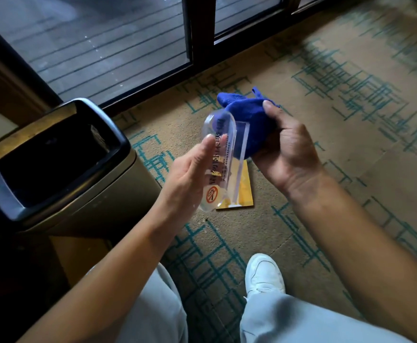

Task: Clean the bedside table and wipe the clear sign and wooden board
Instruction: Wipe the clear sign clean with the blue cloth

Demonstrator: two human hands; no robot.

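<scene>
My left hand point(190, 174) holds a clear acrylic sign point(221, 134) with dark lettering and a red no-smoking mark near its lower end. The sign is fixed to a yellowish wooden board point(245, 191) that shows below and behind it. My right hand point(286, 149) is closed on a bunched blue cloth point(247, 112), which presses against the far side of the sign's upper end. Both hands are held above the carpet in the middle of the view.
A metallic bin point(61, 169) with a dark open top stands at the left, close to my left forearm. Patterned beige and teal carpet point(351, 120) covers the floor. A dark-framed glass sliding door point(192, 45) runs along the top. My white shoe point(264, 273) is below.
</scene>
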